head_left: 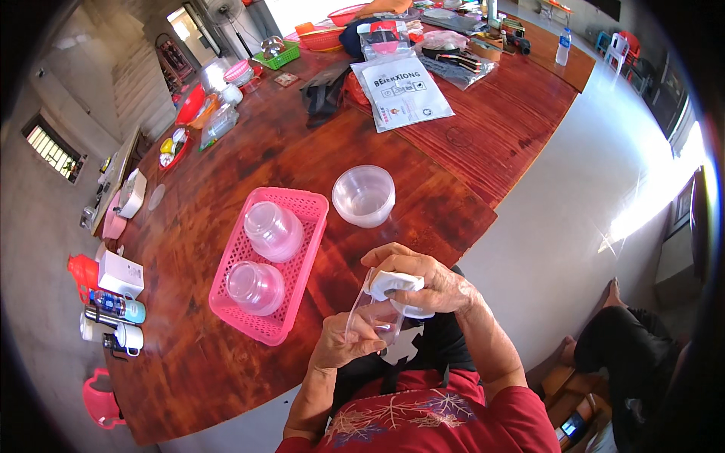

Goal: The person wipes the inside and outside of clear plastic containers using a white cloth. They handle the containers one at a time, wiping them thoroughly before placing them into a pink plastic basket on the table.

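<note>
My left hand [343,343] grips a clear plastic container [387,314] by its lower side, just past the table edge above my lap. My right hand [445,285] is closed around a folded white cloth [398,282], which it presses against the container's upper part. Whether the cloth is fabric or paper, I cannot tell. Beyond my hands, a clear plastic bowl [363,198] stands upright on the table. To its left is a pink perforated basket [316,219], where two clear plastic tubs, one far [273,231] and one near [257,288], rest upside down.
The brown wooden table [423,177] extends away from me. A white printed bag [404,90] lies farther back, before a heap of bags and baskets. Bottles, cups and a white box [121,273] line the left side. Another person's legs [642,343] show at right.
</note>
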Available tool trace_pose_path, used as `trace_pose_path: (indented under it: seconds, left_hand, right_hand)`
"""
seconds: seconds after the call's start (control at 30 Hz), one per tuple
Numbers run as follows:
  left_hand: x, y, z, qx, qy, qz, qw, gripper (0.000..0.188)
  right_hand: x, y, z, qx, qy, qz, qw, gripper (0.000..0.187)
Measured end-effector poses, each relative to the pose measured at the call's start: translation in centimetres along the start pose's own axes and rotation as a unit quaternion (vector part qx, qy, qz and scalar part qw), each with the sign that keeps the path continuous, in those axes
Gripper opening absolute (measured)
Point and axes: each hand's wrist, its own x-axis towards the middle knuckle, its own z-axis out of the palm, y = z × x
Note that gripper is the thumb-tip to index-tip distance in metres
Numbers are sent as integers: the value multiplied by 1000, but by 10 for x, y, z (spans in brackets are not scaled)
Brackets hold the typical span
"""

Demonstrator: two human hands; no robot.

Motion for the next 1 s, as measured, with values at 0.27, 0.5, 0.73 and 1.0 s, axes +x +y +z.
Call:
trace_pose_path:
  seconds: [0.27, 0.5, 0.73, 1.0]
  left_hand:
    - [8, 1, 4, -171, -47, 48, 983, 12]
    - [5, -20, -19, -336, 111, 62, 933, 39]
    - [23, -1, -6, -187, 211, 45, 958, 72]
    - [29, -18, 0, -308, 311, -18, 899, 27]
  right_hand:
    - [-25, 41, 2, 284, 65, 72, 954, 34]
    - [-25, 36, 29, 364, 258, 41, 894, 26]
    - [-13, 18, 16, 132, 258, 82, 954, 21]
    - [1, 25, 36, -308, 275, -83, 907, 36]
